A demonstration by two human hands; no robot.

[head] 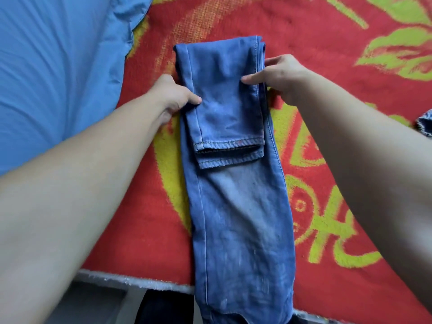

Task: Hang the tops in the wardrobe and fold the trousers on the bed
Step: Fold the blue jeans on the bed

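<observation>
One pair of jeans lay lengthwise on one red blanket patterned in yellow-green. Its legs were doubled back, so two hems sat stacked on the lower half. Two hands held the doubled part. The left hand pinched its left edge, thumb on top and fingers tucked beneath. The right hand pinched the right seam, thumb on top. The folded section lay between the two grips, the hems just nearer the person, and the rest ran over the bed's edge. One blue quilt lay outside the left hand. One bit of denim lay well outside the right.
</observation>
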